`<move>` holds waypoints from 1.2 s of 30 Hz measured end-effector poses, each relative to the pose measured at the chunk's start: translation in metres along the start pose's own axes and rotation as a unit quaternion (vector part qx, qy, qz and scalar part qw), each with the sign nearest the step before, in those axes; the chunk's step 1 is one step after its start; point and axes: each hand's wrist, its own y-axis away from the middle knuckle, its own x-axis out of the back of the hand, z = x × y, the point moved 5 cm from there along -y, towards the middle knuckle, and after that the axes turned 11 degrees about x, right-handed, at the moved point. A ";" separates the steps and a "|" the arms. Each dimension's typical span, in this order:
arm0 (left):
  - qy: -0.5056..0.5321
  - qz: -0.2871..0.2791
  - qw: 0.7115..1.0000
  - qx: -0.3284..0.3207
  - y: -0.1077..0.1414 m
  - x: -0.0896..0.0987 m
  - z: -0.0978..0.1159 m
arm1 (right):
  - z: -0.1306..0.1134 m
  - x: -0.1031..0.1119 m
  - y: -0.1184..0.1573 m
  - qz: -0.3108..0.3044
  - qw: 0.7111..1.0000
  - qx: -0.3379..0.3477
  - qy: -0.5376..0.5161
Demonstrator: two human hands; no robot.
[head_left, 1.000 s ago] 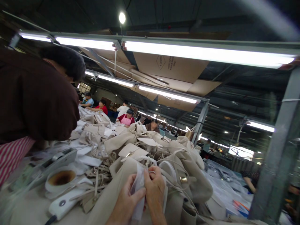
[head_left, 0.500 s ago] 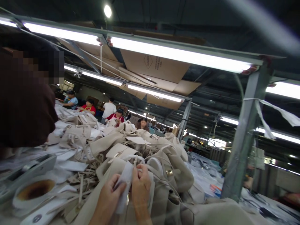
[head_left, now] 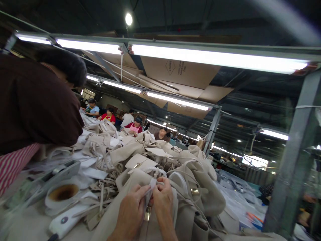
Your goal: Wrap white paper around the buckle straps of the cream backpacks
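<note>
My left hand [head_left: 132,209] pinches a white strip of thin wrapping paper [head_left: 153,182], thumb and forefinger pressed together. Right beside it, my right hand [head_left: 163,200] has its fingers closed on the same paper, at the top of a beige handbag [head_left: 120,214]. The bag's gold clasp [head_left: 147,213] shows below, between my two hands. Whether a strap end lies inside the paper is hidden by my fingers.
More beige bags [head_left: 210,187] are heaped ahead. At left lie a white handheld device [head_left: 65,219], a round container with brown residue [head_left: 62,193] and loose straps [head_left: 101,197]. A co-worker in a brown top [head_left: 40,103] leans in; a metal post [head_left: 291,160] stands right.
The white paper, which hung long between my hands, now shows only as a short piece at my fingertips. My hands have come closer together. The view has swung left.
</note>
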 end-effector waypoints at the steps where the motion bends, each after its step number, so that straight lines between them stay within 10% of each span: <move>1: -0.027 -0.011 1.000 -0.006 0.000 -0.001 0.001 | -0.001 0.001 0.001 -0.003 1.000 -0.007 -0.010; 8: -0.083 -0.025 0.996 -0.010 0.000 0.004 0.010 | -0.012 0.007 0.003 -0.060 0.995 -0.051 -0.064; 14: 0.223 -0.231 0.943 0.090 -0.010 0.010 0.012 | -0.006 0.012 0.000 -0.061 0.998 -0.015 -0.029; 24: 0.151 -0.111 0.976 0.110 -0.036 -0.006 0.007 | -0.007 0.016 0.000 -0.064 0.998 0.008 0.026; 31: 0.141 -0.071 0.981 0.110 -0.037 -0.016 -0.005 | -0.026 0.033 0.017 0.002 0.954 0.129 0.269; 36: 0.145 -0.063 0.985 0.070 -0.031 -0.011 0.000 | -0.024 0.029 0.020 -0.036 0.986 0.085 0.138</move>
